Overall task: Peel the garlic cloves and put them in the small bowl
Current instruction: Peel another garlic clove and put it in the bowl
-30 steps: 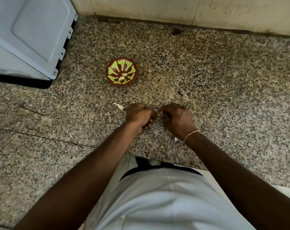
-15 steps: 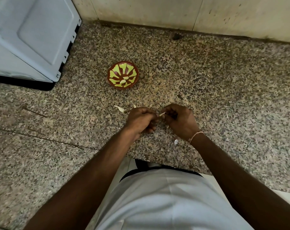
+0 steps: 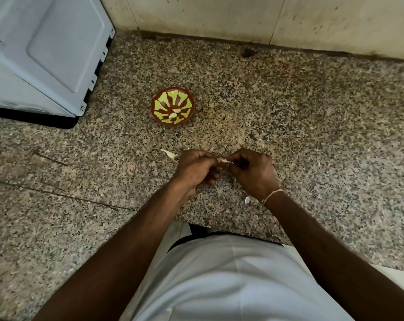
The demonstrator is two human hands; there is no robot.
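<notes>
Over granite counter (image 3: 289, 126), left hand (image 3: 196, 169) and right hand (image 3: 254, 171) pinching garlic clove (image 3: 225, 161), lying crosswise, tip rightward

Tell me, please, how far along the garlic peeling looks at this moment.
Done: two pale cloves lie in the small bowl. In hand: the left hand and right hand pinch a garlic clove between them. Left: bowling that clove; a white piece lies on the counter, peel or clove I cannot tell.

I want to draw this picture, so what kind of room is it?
Probably a kitchen: a speckled stone counter against a wall, a small bowl with peeled garlic, and a pale appliance at the left.
</notes>
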